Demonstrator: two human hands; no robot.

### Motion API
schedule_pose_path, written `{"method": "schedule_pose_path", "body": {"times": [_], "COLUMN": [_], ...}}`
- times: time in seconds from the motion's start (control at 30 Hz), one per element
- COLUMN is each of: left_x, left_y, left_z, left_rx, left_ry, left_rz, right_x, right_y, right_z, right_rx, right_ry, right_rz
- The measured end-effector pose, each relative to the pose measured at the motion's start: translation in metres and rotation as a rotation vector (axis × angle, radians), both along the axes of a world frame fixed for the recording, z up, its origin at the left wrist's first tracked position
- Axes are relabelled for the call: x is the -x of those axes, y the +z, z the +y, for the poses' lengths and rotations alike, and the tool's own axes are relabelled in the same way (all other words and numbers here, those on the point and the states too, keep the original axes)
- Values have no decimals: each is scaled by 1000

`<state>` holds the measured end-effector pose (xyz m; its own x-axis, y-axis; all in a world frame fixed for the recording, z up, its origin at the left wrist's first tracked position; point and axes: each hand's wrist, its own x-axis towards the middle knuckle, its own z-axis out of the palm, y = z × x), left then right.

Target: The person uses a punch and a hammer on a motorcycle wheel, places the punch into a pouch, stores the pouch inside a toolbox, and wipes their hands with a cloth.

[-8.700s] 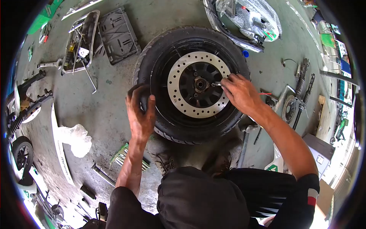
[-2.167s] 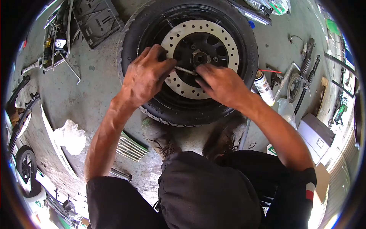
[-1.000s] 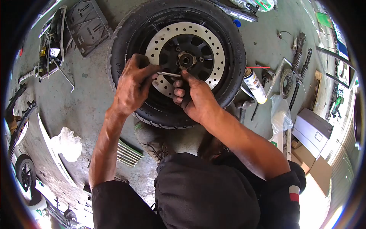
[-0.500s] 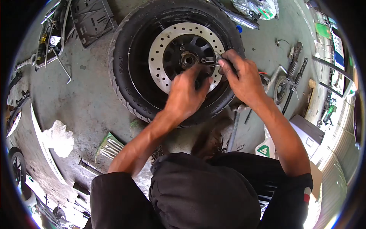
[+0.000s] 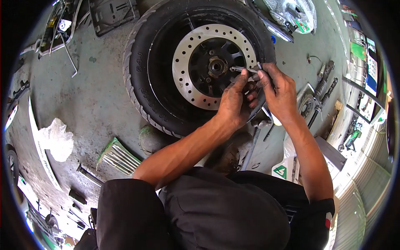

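Note:
A motorcycle wheel with a black tyre [image 5: 139,79] lies flat on the floor, its drilled silver brake disc [image 5: 180,71] facing up around a dark hub [image 5: 216,66]. Over the disc's right side, a slim metal tool [image 5: 238,68] with a short crosswise end points toward a bolt by the hub; whether its tip touches the bolt, I cannot tell. My left hand [image 5: 234,98] pinches the shaft between thumb and fingers. At the tool's outer end, above the tyre's right edge, my right hand [image 5: 281,89] grips it with thumb and forefinger.
Shock absorbers [image 5: 323,93] lie to the right, with a hammer [image 5: 256,131] nearer my foot. On the left are crumpled plastic wrap [image 5: 57,139] and a pack of silver rods [image 5: 118,157]. A black plastic tray [image 5: 112,14] and bubble-wrapped parts [image 5: 293,16] sit beyond the wheel.
My left hand has swung right, away from the hub, and now pinches the tool's shaft close to my right hand. The view has shifted slightly, so the wheel appears further right.

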<state>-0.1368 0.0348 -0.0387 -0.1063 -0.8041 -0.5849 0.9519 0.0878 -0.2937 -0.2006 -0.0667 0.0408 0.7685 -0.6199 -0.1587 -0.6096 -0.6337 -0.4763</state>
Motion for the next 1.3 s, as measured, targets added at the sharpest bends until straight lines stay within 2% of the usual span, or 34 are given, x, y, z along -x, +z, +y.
{"method": "schedule_pose_path", "body": {"times": [0.2,0.27,0.37,0.47,0.57,0.67,0.97,1.07,1.17,1.2,1.3], "left_x": [0,-1,-3,-5,-6,-7,-6,-9,-8,-9,-9], "left_y": [3,4,3,3,4,7,2,1,-2,-2,-2], "left_z": [-1,0,2,1,0,0,3,2,0,1,0], "left_rx": [7,16,61,122,138,142,138,162,152,131,107], "left_ry": [11,28,80,128,139,144,138,161,163,157,158], "left_rz": [82,96,133,184,186,199,229,233,219,219,214], "right_x": [7,3,-18,-33,-45,-56,-46,-51,-55,-57,-54], "right_y": [4,11,33,40,41,39,37,37,38,41,42], "right_z": [-9,-12,-8,-8,-11,-8,1,1,-1,1,-2], "right_rx": [122,163,396,471,419,150,178,-8,8,-58,-30], "right_ry": [229,337,568,639,632,313,455,187,91,2,80], "right_rz": [14,66,238,356,444,526,404,416,460,452,477]}}
